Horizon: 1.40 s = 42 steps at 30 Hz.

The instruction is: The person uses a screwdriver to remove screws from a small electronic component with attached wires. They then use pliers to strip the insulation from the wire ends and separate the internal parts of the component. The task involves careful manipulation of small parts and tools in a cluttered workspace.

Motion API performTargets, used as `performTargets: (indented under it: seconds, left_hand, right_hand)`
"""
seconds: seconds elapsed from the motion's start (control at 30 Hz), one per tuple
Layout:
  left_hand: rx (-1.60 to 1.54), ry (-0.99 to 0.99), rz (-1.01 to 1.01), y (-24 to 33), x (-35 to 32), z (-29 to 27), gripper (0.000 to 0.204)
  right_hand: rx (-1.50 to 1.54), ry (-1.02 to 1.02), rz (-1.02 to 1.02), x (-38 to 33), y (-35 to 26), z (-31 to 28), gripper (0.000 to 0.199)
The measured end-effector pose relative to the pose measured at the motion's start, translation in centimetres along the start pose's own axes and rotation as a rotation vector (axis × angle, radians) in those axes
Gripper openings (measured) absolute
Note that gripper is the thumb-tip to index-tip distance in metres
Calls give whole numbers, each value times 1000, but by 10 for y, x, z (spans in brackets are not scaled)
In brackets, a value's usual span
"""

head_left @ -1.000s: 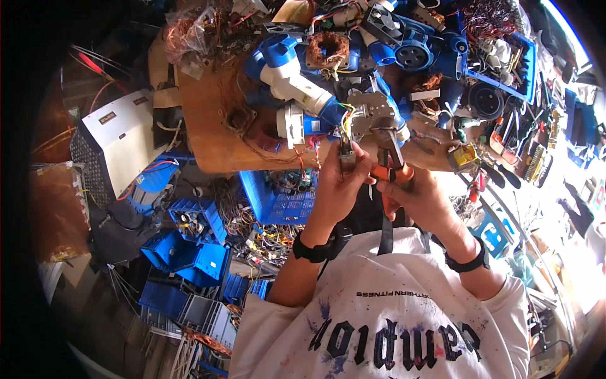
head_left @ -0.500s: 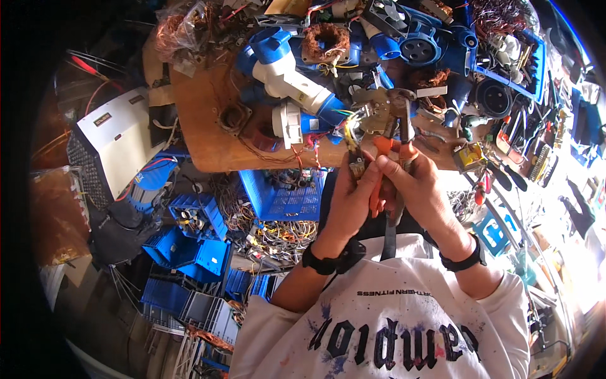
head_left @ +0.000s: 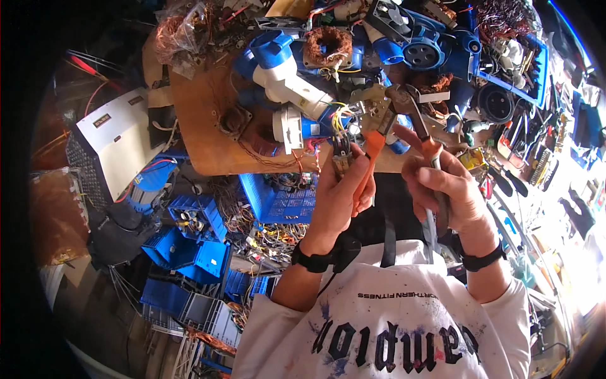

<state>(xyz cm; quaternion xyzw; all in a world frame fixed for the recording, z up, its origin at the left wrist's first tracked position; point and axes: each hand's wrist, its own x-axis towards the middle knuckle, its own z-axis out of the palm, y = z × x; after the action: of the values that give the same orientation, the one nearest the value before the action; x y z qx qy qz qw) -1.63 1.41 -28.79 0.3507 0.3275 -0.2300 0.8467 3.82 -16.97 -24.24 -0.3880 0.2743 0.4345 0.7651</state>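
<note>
Between my two hands, a pair of pincers [head_left: 415, 115] with orange handles is spread wide, its metal head pointing away over the table edge. My left hand [head_left: 341, 199] is closed around one orange handle and a small electrical part [head_left: 341, 151]. Yellow and other coloured wires run from that part toward a blue and white industrial plug [head_left: 303, 95] lying on the table. My right hand [head_left: 445, 186] grips the other handle, thumb bent over it, index finger reaching forward. A flat brass-coloured metal plate [head_left: 375, 108] lies beside the pincers' head.
Copper windings [head_left: 328, 45], a fan [head_left: 388, 19] and blue plugs and sockets [head_left: 420, 52] crowd the back of the wooden table [head_left: 202, 126]. Hand tools [head_left: 505, 136] lie to the right. Blue crates [head_left: 278, 202] and heaped cables stand below the left edge. A pale metal cover [head_left: 120, 139] leans at left.
The pincers' handles have swung apart. My right hand has moved right with one handle and my left hand slightly left with the other and the wired part.
</note>
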Motion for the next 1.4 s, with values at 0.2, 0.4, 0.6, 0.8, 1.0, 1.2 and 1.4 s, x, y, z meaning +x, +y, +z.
performTargets:
  seconds: [0.2,0.4,0.6,0.8,1.0,1.2,1.4]
  left_hand:
    - [3,-103,-12,-5,1,-5,20]
    - [105,-131,-51,3,5,-11,22]
    - [629,12,153,9,5,-12,32]
    - [732,50,249,15,-2,-8,29]
    - [665,62,295,-1,0,-15,25]
    - [617,37,309,-3,2,-18,23]
    - [603,14,306,-5,4,-20,25]
  right_hand:
    - [-155,-188,79,6,8,-20,84]
    - [23,-266,-30,2,21,-22,91]
    - [-105,-199,-147,-6,10,-18,91]
    - [-324,-58,-116,-8,14,-19,87]
    - [-534,-105,4,4,36,-11,83]
    - [-592,-77,36,5,34,-10,83]
    - [-662,-87,44,6,26,-9,82]
